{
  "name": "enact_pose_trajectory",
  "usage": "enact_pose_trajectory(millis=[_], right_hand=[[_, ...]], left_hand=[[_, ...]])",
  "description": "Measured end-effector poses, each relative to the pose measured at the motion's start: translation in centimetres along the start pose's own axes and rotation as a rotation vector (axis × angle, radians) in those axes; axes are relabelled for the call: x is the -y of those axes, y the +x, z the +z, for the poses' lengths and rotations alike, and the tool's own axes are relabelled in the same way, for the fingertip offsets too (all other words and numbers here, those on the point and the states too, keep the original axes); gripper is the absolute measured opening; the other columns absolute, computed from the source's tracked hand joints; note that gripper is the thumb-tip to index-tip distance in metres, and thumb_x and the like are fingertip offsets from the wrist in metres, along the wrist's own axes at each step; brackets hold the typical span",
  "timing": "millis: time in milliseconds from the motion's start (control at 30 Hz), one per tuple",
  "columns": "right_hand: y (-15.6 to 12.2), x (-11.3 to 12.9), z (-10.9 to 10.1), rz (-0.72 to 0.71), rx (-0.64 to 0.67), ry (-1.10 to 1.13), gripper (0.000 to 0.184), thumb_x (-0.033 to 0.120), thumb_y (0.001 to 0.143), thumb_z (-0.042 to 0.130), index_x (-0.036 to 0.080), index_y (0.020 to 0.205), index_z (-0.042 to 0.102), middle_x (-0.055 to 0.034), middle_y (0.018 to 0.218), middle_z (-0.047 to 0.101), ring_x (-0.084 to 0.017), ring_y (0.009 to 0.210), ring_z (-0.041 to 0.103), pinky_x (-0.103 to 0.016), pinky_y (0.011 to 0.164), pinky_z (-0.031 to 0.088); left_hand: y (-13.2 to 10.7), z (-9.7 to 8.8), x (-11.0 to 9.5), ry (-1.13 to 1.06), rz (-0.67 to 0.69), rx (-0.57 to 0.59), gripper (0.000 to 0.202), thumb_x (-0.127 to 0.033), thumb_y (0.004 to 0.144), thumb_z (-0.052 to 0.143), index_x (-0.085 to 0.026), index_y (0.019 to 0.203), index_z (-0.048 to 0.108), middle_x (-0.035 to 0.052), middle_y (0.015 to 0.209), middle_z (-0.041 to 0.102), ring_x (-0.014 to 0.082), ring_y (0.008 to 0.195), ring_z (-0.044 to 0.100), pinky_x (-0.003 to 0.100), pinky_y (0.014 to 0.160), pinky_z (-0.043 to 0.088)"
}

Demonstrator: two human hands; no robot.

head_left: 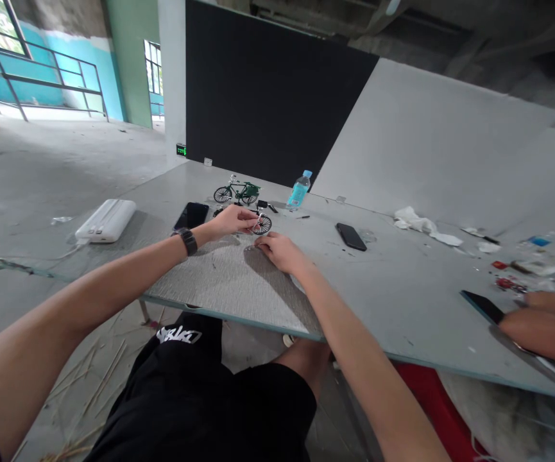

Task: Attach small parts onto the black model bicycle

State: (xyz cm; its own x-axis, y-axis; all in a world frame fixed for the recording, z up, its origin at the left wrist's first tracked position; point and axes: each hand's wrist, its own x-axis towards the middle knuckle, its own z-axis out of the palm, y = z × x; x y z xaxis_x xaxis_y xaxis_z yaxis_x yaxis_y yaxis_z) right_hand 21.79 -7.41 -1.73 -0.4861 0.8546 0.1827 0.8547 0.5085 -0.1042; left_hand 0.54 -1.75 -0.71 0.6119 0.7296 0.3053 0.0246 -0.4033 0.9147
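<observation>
My left hand, with a dark watch on the wrist, is closed on a small model bicycle. Its spoked black front wheel shows beyond my fingertips; the hand hides most of the rest. Just below that wheel, my right hand has its thumb and fingers drawn together low over the grey textured mat. Whatever it pinches is too small or hidden to make out. Behind my hands a green model bicycle stands upright. Small dark parts lie between it and my left hand.
Around the hands are a dark phone, a white power bank with cable, a blue-capped bottle and a black phone. Crumpled tissue lies farther right. Another person's arm rests at the right edge near a phone.
</observation>
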Motion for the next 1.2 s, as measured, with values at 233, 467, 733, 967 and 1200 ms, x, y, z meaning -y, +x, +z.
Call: enact_pose_trajectory(millis=[233, 467, 733, 967, 1200], right_hand=[[0.1, -0.3, 0.3, -0.032, -0.039, 0.028, 0.024, 0.013, 0.099, 0.053, 0.022, 0.109, 0.073, -0.0101, 0.109, 0.071, -0.02, 0.095, 0.066, -0.029, 0.085, 0.047], [0.0, -0.4, 0.0, -0.037, -0.053, 0.078, 0.023, 0.013, 0.099, 0.052, 0.021, 0.106, 0.072, -0.0104, 0.108, 0.07, -0.02, 0.092, 0.065, -0.03, 0.083, 0.046], [-0.7, -0.2, -2.0, -0.061, -0.416, 0.263, 0.025, 0.024, 0.104, 0.047, 0.02, 0.111, 0.07, -0.0071, 0.099, 0.068, -0.019, 0.086, 0.062, -0.028, 0.08, 0.044], [-0.7, 0.2, -1.9, -0.026, -0.446, 0.276, 0.026, 0.027, 0.104, 0.045, 0.022, 0.112, 0.07, -0.007, 0.1, 0.068, -0.018, 0.081, 0.061, -0.028, 0.079, 0.044], [-0.6, 0.4, -1.8, -0.034, -0.442, 0.287, 0.025, 0.026, 0.103, 0.047, 0.022, 0.11, 0.07, -0.0067, 0.098, 0.067, -0.019, 0.083, 0.061, -0.029, 0.082, 0.045]], left_hand=[[0.0, 0.1, 0.0, -0.016, -0.004, -0.009, 0.032, -0.039, 0.09, 0.072, -0.01, 0.105, 0.075, 0.013, 0.102, 0.076, 0.0191, 0.092, 0.07, 0.035, 0.088, 0.056], [0.3, 0.0, 0.6, -0.027, -0.034, -0.052, 0.033, -0.039, 0.089, 0.074, -0.012, 0.109, 0.075, 0.0121, 0.103, 0.076, 0.0194, 0.092, 0.07, 0.036, 0.087, 0.056], [0.1, 0.2, 0.8, -0.11, -0.02, -0.055, 0.037, -0.041, 0.086, 0.078, -0.011, 0.108, 0.075, 0.0135, 0.104, 0.076, 0.0194, 0.095, 0.071, 0.038, 0.091, 0.056], [-0.3, 0.5, 0.4, -0.151, -0.001, 0.004, 0.034, -0.038, 0.083, 0.081, -0.014, 0.107, 0.076, 0.0126, 0.105, 0.077, 0.0188, 0.096, 0.071, 0.038, 0.095, 0.055], [-0.1, 0.6, 0.9, -0.169, -0.017, -0.028, 0.035, -0.038, 0.08, 0.083, -0.013, 0.104, 0.076, 0.0128, 0.102, 0.077, 0.0188, 0.095, 0.072, 0.036, 0.091, 0.055]])
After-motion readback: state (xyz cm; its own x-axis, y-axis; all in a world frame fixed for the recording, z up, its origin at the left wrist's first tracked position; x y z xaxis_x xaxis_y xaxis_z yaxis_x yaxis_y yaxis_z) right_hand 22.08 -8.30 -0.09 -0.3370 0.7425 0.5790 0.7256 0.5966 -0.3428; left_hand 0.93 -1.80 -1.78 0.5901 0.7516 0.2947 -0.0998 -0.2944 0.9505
